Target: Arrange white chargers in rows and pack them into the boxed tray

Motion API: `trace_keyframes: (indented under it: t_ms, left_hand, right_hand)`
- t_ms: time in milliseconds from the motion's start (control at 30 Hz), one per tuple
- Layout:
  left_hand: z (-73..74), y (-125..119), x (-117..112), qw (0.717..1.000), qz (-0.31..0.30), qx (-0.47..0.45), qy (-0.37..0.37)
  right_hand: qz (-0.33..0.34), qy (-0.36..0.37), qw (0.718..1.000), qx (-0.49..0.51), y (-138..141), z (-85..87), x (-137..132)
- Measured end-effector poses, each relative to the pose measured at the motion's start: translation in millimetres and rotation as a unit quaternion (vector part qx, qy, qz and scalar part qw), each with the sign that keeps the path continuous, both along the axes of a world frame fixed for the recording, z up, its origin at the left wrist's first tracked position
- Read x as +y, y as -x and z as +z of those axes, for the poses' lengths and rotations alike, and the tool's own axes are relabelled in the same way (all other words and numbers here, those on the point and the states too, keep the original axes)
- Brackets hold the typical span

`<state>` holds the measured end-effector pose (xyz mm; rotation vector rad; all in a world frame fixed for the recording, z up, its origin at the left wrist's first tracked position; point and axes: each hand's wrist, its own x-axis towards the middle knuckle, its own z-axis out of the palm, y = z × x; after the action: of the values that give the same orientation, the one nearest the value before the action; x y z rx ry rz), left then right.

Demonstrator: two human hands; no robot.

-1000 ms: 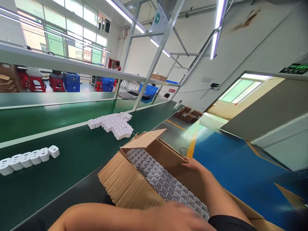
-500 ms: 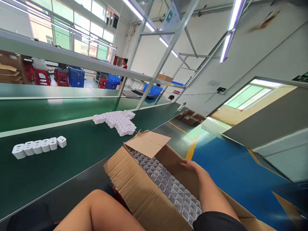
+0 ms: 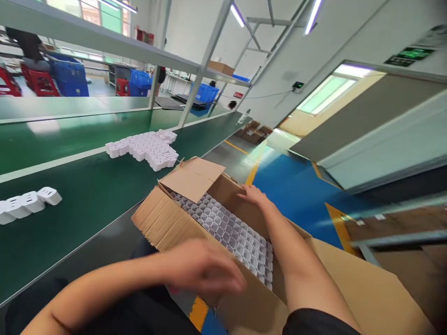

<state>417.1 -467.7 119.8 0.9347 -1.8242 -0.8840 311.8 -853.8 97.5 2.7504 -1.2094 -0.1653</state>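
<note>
Left hand [image 3: 206, 272] has moved up to the open brown cardboard box [image 3: 164, 223].
Right hand [image 3: 253, 195] lies flat on its far wall; left hand's grip is too blurry to tell.

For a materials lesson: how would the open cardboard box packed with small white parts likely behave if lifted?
Probably heavy for its size: the cardboard box holds dense rows of white parts. Its creased wall and bent flap may flex.

Left hand [image 3: 206, 270] loosely open and blurred, right hand [image 3: 253, 194] outstretched flat
</note>
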Motion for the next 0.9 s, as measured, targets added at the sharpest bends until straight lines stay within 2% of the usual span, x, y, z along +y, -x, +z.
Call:
trace_keyframes:
  t_ms: [33, 67, 100, 167, 233, 333, 400, 467, 667, 767, 900]
  left_hand:
    - [-7.4, -19.0, -10.6, 0.99, 0.111, -0.074, 0.038]
    - [-15.7, -39.7, -21.5, 0.967, 0.194, -0.154, 0.056]
    - [-24.0, -60.9, -31.8, 0.942, 0.239, -0.228, 0.064]
    - [-38.4, -99.3, -46.9, 0.883, 0.338, -0.316, 0.081]
    - [-47.4, -126.9, -53.8, 0.832, 0.42, -0.35, 0.095]
    - [-54.7, -144.9, -55.8, 0.775, 0.523, -0.351, 0.054]
    - [-62.1, -146.5, -55.9, 0.759, 0.554, -0.341, 0.009]
    - [-73.7, -145.8, -56.5, 0.764, 0.56, -0.322, 0.01]
    - [-109.1, -150.1, -63.3, 0.766, 0.582, -0.23, 0.144]
    - [-115.1, -151.4, -67.7, 0.763, 0.588, -0.204, 0.176]
    - [-116.0, -149.4, -71.2, 0.754, 0.6, -0.185, 0.196]
  right_hand:
    - [0.021, 0.004, 1.0, -0.005, -3.8, 7.9, 2.1]
    - [0.046, 0.007, 0.999, -0.011, -8.7, 14.5, 6.0]
    - [0.076, 0.004, 0.997, -0.014, -14.5, 19.1, 12.0]
    - [0.141, -0.022, 0.99, -0.01, -26.9, 20.5, 29.3]
    - [0.203, -0.062, 0.977, 0.003, -38.2, 12.1, 50.0]
    - [0.31, -0.119, 0.943, 0.023, -52.3, -11.0, 76.4]
    - [0.386, -0.132, 0.912, 0.046, -61.9, -27.7, 86.6]
    - [0.433, -0.126, 0.889, 0.077, -72.9, -43.0, 91.7]
    - [0.497, -0.123, 0.846, 0.145, -109.0, -78.5, 99.9]
    - [0.524, -0.122, 0.827, 0.163, -123.0, -90.3, 105.5]
    - [0.572, -0.137, 0.794, 0.151, -135.7, -99.0, 115.6]
